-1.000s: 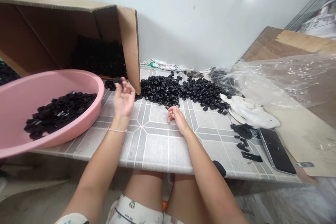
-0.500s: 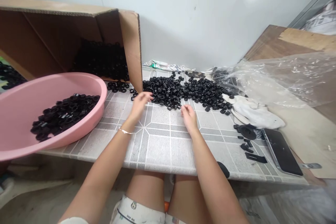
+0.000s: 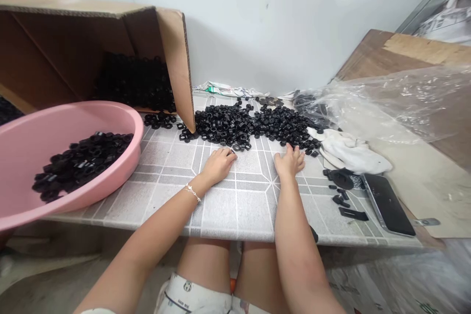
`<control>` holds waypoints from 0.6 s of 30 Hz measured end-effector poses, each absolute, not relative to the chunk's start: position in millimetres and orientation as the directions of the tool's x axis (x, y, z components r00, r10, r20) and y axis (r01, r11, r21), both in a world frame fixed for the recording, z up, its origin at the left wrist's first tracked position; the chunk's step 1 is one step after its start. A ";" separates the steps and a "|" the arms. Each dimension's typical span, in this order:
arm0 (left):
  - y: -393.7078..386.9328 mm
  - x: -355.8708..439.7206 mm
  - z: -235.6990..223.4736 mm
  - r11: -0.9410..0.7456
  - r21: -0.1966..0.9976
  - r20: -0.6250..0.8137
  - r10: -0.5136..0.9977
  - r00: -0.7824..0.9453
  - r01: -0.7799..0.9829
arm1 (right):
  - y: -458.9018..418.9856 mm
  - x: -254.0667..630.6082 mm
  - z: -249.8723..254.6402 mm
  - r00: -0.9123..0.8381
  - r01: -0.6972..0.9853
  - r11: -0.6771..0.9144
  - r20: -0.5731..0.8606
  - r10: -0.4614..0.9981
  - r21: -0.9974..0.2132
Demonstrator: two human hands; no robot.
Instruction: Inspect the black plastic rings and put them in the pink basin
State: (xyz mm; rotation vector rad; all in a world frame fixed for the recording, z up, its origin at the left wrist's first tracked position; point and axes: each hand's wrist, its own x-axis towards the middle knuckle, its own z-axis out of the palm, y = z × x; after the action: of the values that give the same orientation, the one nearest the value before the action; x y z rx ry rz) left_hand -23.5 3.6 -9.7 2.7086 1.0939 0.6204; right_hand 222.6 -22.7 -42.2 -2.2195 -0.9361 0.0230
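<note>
My left hand (image 3: 220, 164) rests low over the table at the front edge of a heap of small black plastic rings (image 3: 224, 125). Its fingers are curled together, and what lies in the fingertips is too small to make out. At the front of an adjoining heap of small black plastic parts (image 3: 281, 122) is my right hand (image 3: 290, 161), fingers spread and apart, with the tips close to the nearest pieces. To the left stands a pink basin (image 3: 127, 117) holding many black rings (image 3: 83, 162).
A cardboard box (image 3: 174, 54) opens toward me, with black parts (image 3: 134, 83) inside. On the right lie a white cloth glove (image 3: 353, 154), a phone (image 3: 388, 203), loose black pieces (image 3: 342, 198) and clear plastic film (image 3: 397, 103). A wall (image 3: 235, 24) stands behind the table.
My left hand has moved right and nearer, away from the box's edge. My right hand has shifted right to the other heap, and its fingers have spread. The view has shifted slightly.
</note>
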 end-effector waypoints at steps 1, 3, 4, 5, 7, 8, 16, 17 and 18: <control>3.4 -24.8 -9.1 -0.724 0.279 0.320 0.690 0.649 0.631 | -22.2 222.9 -40.2 0.748 0.606 -0.481 0.247 0.616 -0.634; 3.1 -27.6 -8.4 -0.733 0.311 0.346 0.681 0.646 0.605 | -22.0 226.2 -35.6 0.778 0.568 -0.437 0.281 0.562 -0.697; 3.1 -29.0 -8.3 -0.735 0.342 0.364 0.678 0.639 0.586 | -22.3 229.1 -33.5 0.791 0.552 -0.390 0.313 0.526 -0.737; 3.2 -30.3 -8.2 -0.735 0.374 0.380 0.678 0.630 0.566 | -22.8 232.5 -32.0 0.799 0.544 -0.335 0.354 0.486 -0.769; 3.6 -32.0 -8.1 -0.729 0.424 0.401 0.683 0.610 0.537 | -23.7 239.1 -31.8 0.805 0.553 -0.253 0.431 0.409 -0.794; 3.9 -32.3 -8.2 -0.726 0.442 0.407 0.685 0.604 0.526 | -23.9 241.2 -33.3 0.803 0.563 -0.247 0.452 0.388 -0.789; 5.5 -29.1 -11.5 -0.709 0.564 0.413 0.686 0.599 0.424 | -23.0 228.7 -48.9 0.702 0.668 -0.403 0.350 0.620 -0.626; 5.1 -28.4 -11.7 -0.692 0.602 0.405 0.695 0.593 0.399 | -23.7 228.2 -47.7 0.713 0.661 -0.414 0.353 0.606 -0.626; 4.7 -27.6 -11.9 -0.669 0.647 0.398 0.706 0.586 0.367 | -24.4 228.2 -45.8 0.725 0.652 -0.417 0.357 0.590 -0.633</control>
State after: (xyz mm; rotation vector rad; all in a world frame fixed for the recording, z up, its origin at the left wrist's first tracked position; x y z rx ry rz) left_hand -27.6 4.7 -11.9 2.3104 0.8534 0.8915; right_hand 228.2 -24.4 -45.8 -2.1335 -0.9363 -0.0994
